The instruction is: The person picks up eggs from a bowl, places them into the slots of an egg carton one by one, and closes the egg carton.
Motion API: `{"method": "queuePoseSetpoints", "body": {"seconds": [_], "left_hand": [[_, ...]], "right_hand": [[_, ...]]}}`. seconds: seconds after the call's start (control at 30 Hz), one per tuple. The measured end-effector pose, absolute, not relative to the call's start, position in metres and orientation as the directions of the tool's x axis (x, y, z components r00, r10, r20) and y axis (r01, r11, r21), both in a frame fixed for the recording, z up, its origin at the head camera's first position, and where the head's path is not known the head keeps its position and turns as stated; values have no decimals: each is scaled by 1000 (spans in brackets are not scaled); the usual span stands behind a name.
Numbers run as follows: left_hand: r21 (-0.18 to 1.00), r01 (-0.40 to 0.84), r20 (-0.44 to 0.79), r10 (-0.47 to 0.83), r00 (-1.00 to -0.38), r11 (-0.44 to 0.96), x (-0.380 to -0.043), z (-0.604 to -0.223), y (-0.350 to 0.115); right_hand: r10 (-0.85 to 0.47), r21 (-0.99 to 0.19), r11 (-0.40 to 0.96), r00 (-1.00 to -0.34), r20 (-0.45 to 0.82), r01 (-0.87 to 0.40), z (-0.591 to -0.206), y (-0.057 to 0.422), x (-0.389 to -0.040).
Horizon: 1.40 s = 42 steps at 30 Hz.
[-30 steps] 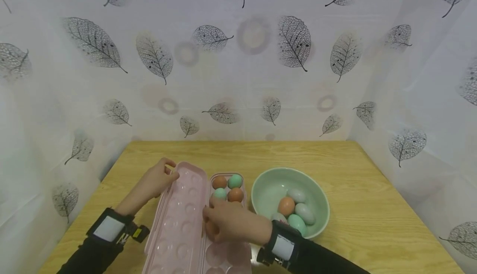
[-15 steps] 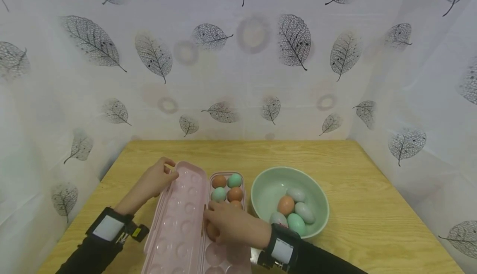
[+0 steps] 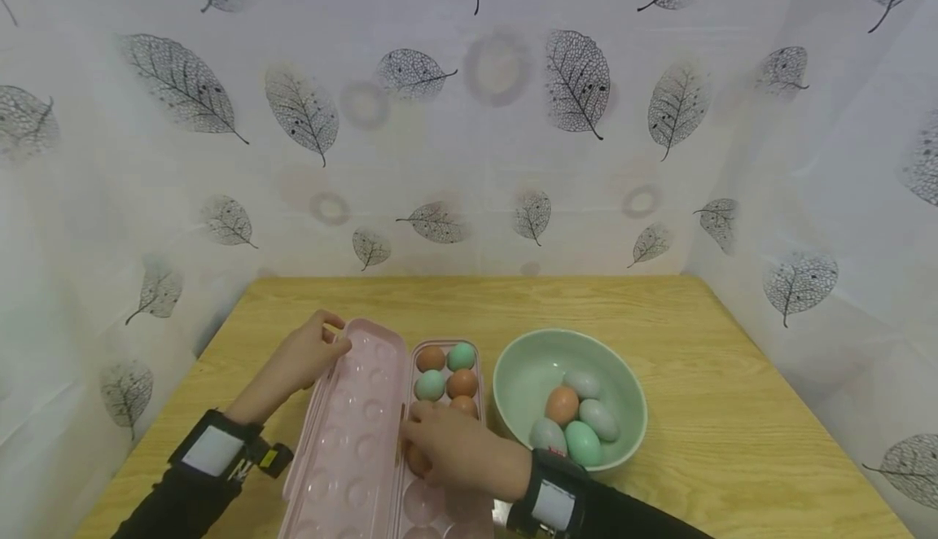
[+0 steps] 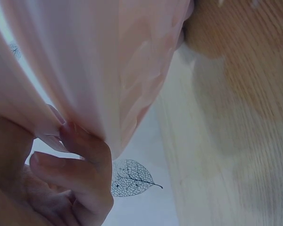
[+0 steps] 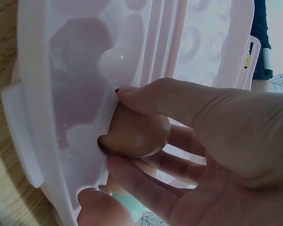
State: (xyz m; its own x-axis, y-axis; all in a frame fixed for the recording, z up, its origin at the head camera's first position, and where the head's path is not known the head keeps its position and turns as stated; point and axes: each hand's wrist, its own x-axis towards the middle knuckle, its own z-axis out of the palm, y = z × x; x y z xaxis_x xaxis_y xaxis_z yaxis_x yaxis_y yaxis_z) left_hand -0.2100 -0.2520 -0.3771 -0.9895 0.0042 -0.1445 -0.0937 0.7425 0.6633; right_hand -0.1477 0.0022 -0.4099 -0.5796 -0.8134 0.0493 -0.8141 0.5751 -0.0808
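In the head view, a pink plastic egg box lies unfolded, its lid (image 3: 362,425) tilted up on the left and its cupped tray (image 3: 422,502) on the right. My left hand (image 3: 308,356) pinches the lid's far left rim between thumb and finger, as the left wrist view also shows. My right hand (image 3: 465,449) is over the tray. Its thumb and fingers hold a brown egg (image 5: 139,132) low at a cup; whether it fully rests there is hidden. Behind this hand sit several brown and green eggs, among them a green egg (image 3: 430,385) and a brown egg (image 3: 462,382).
Right of the tray stands a pale green bowl (image 3: 531,368) holding several eggs: grey, green and one orange-brown egg (image 3: 562,405). All of it is on a wooden table (image 3: 733,425). A leaf-printed curtain (image 3: 498,156) encloses the back and sides.
My right hand has shifted slightly towards me, uncovering more of the eggs behind it. It keeps hold of the brown egg. The left hand stays on the lid.
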Motion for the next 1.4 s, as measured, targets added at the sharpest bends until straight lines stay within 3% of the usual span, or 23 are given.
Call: {"method": "queuePoseSetpoints", "body": {"seconds": [0.4,1.4], "left_hand": [[668,-91,-140,5,-990,738,-209,-378,-252],[675,-86,-136,9,-991,733,-209,-380,-253]], "right_hand": [[-812,-40,578,-579,77,-815,-412,3,-147],[-795,-91,598,-604,55,-796,-409,3,-150]]}}
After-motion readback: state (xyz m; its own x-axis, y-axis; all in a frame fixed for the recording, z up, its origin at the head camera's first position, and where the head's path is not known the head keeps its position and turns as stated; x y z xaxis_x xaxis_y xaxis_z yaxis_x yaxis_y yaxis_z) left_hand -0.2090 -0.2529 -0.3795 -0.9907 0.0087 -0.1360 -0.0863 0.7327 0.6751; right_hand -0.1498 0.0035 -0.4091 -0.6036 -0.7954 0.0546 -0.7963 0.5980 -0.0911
